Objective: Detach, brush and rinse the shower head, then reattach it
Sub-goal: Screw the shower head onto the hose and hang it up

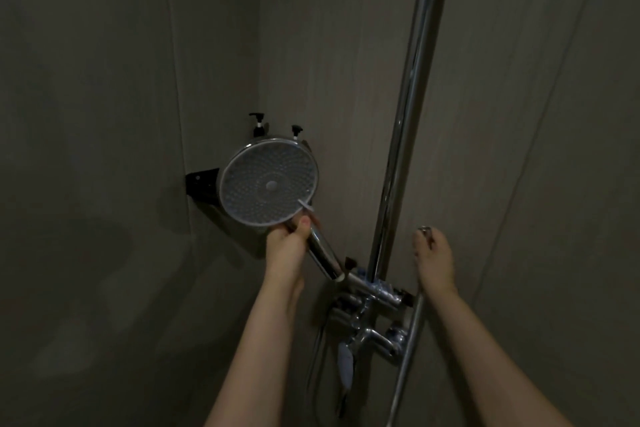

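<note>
The round chrome shower head [268, 184] faces me, its grey nozzle face tilted up to the left. My left hand [285, 243] grips it at the neck, where the handle [323, 253] slopes down to the right. A thin pale stick [305, 205] lies across the lower edge of the face, above my thumb. The handle's lower end sits close to the chrome bracket [360, 279] on the riser. My right hand [433, 256] curls round the metal hose [410, 340], with its ring connector [425, 229] showing above my fingers.
A chrome riser pipe [412, 97] runs up the wall between my hands. The mixer tap [370, 333] sits below it, with a pale blue-white item [346, 367] hanging under it. Pump bottles [258, 125] stand on a black corner shelf [202, 184] behind the shower head. The room is dim.
</note>
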